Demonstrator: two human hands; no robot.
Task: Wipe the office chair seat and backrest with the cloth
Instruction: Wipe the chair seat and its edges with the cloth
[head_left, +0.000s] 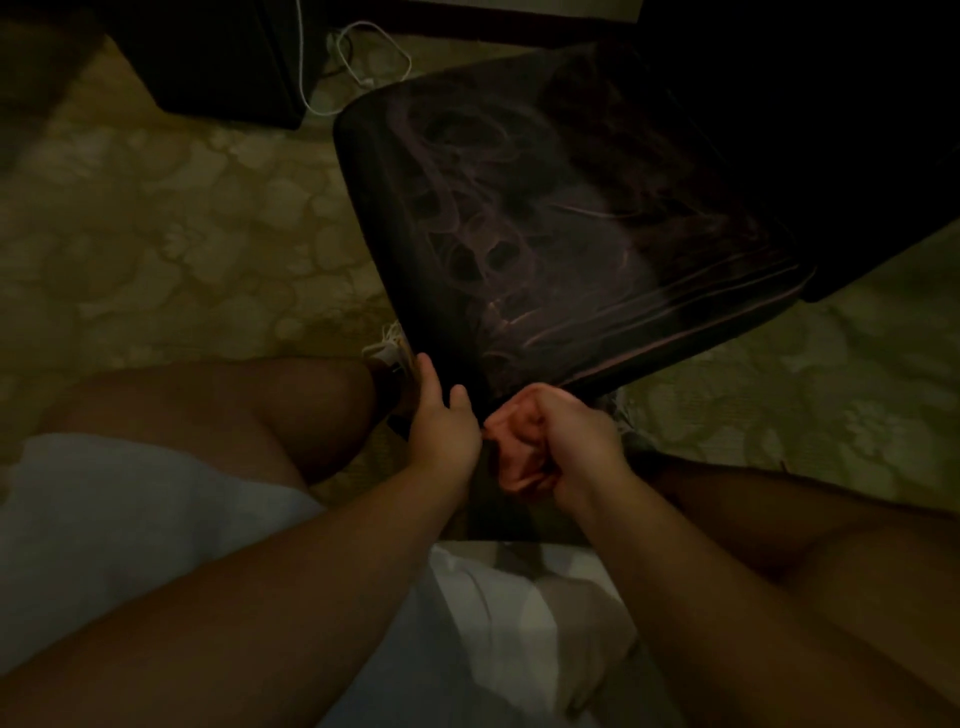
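Note:
The black office chair seat (561, 218) fills the upper middle of the head view, tilted, with pale swirling wipe streaks on its surface. My left hand (444, 426) holds the seat's near corner, thumb on top and a finger along the side edge. My right hand (550, 441) is curled into a fist right beside it at the seat's front edge. It grips a dark cloth (506, 506) that hangs down below the fist. The backrest is lost in the dark at the upper right.
Patterned beige carpet (182, 218) surrounds the chair. A dark cabinet (218, 57) and a white cable (358, 62) lie at the far side. My bare knees and white shorts (130, 514) fill the lower frame. The room is dim.

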